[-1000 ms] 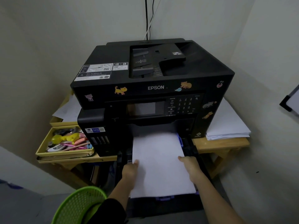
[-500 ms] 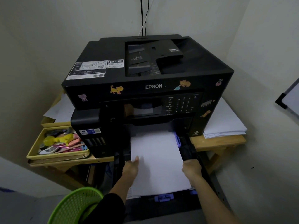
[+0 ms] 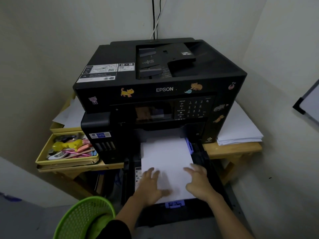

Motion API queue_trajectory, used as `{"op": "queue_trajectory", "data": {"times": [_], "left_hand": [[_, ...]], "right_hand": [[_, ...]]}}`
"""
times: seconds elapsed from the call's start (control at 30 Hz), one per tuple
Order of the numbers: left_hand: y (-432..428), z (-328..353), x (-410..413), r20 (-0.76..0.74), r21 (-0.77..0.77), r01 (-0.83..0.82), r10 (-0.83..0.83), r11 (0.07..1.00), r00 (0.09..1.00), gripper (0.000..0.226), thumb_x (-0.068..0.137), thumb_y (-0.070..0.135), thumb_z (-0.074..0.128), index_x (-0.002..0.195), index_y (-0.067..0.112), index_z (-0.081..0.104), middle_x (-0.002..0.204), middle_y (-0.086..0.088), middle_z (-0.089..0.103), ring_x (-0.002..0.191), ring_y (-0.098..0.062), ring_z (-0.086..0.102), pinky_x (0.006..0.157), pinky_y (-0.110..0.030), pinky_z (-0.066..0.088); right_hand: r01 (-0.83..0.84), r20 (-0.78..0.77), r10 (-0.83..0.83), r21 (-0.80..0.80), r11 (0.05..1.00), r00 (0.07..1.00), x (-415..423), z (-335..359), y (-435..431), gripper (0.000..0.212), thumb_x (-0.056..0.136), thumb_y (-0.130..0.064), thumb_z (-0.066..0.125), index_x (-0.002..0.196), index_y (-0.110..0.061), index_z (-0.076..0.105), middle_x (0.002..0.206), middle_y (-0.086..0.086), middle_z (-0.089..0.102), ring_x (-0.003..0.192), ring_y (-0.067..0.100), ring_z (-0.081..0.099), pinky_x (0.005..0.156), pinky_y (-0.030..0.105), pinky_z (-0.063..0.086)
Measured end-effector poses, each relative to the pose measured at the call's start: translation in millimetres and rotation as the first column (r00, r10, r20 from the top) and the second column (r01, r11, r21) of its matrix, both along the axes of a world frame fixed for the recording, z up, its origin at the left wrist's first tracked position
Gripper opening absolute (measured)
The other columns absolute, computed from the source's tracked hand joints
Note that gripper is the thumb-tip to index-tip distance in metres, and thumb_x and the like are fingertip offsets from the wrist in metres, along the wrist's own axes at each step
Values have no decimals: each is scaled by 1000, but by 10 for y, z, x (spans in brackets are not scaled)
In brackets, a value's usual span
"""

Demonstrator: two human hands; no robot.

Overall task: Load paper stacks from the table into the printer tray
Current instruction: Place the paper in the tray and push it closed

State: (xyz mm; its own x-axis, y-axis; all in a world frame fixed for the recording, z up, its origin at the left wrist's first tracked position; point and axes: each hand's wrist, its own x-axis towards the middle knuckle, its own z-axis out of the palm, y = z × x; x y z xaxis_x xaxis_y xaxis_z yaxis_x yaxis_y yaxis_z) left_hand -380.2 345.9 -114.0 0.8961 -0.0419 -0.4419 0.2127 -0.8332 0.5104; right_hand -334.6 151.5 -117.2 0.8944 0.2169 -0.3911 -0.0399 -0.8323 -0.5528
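A black Epson printer (image 3: 160,90) stands on a wooden table (image 3: 233,149). Its black paper tray (image 3: 203,157) is pulled out at the front, with a white paper stack (image 3: 165,156) lying flat in it. My left hand (image 3: 151,185) lies palm down on the stack's near left part, fingers spread. My right hand (image 3: 198,183) lies flat on the near right part. Both hands are blurred. Another white paper stack (image 3: 241,130) rests on the table right of the printer.
A yellow box (image 3: 69,149) of pens and small items sits left of the printer, loose sheets (image 3: 69,114) behind it. A green mesh basket (image 3: 84,219) stands at the lower left. Walls close in on both sides. A purple tray guide (image 3: 174,204) sits at the tray's near edge.
The stack has dropped flat into the tray. Both hands moved from gripping its side edges to lying flat on top of it.
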Motion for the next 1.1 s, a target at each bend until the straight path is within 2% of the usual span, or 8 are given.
{"op": "queue_trajectory", "data": {"times": [0.1,0.17,0.23,0.37,0.57,0.73,0.97,1.1], "left_hand": [[-68,-13,-149,-221,-28,294,-293,955,930,137,58,67,72,148,22,-21,154,5,-32,143,-21,-27,119,-43,-3],[-140,-51,-240,-262,89,439,-404,894,876,137,63,58,75,146,16,-25,152,-3,-35,141,-24,-30,119,-41,-7],[-224,-99,-324,-208,236,482,-440,844,873,127,72,46,73,147,8,-23,154,-10,-32,142,-28,-27,120,-39,-7],[-306,-150,-375,-208,302,452,-405,839,890,104,82,19,59,146,5,-22,153,-14,-31,143,-30,-26,121,-40,-5],[-288,-164,-300,-292,241,506,-435,828,852,100,83,15,54,145,3,-23,151,-16,-33,141,-33,-28,119,-42,-7],[-240,-231,-212,-268,246,499,-436,831,859,99,80,16,52,146,3,-21,152,-18,-31,141,-33,-28,118,-43,-9],[-89,-208,369,-173,448,426,-391,786,904,95,83,21,50,146,3,-20,155,-16,-24,143,-30,-24,117,-43,-10],[-41,-141,683,-81,632,280,-297,723,951,92,89,30,49,146,1,-17,157,-17,-19,145,-31,-20,118,-47,-8]], "right_hand": [[-308,-246,296,-11,951,923,-109,13,-62,106,66,-25,71,149,-35,6,159,-8,-13,145,17,-15,117,42,3],[-442,-351,387,-90,892,853,-179,-21,-67,132,56,-38,82,145,-41,-15,152,-8,-33,141,19,-30,116,50,-3],[-517,-376,430,-168,839,821,-266,-56,-28,141,56,-36,86,141,-40,-26,142,-7,-47,134,22,-39,114,56,-5],[-537,-285,463,-298,789,839,-377,-80,55,117,74,-6,67,144,-35,-23,144,7,-46,136,31,-36,114,54,-10],[-577,-333,482,-313,754,811,-327,-61,95,109,76,0,58,145,-29,-22,143,12,-46,134,35,-37,113,58,-9],[-573,-332,477,-322,753,814,-244,-96,127,108,76,0,56,145,-29,-22,144,13,-46,134,35,-38,112,60,-11],[-461,-110,459,-407,788,882,213,-78,296,100,77,-10,58,149,-25,-10,153,15,-31,138,34,-33,113,55,-15],[-302,105,397,-482,822,912,451,-48,346,88,80,-17,58,150,-23,4,158,15,-15,142,37,-20,112,58,-12]]}}
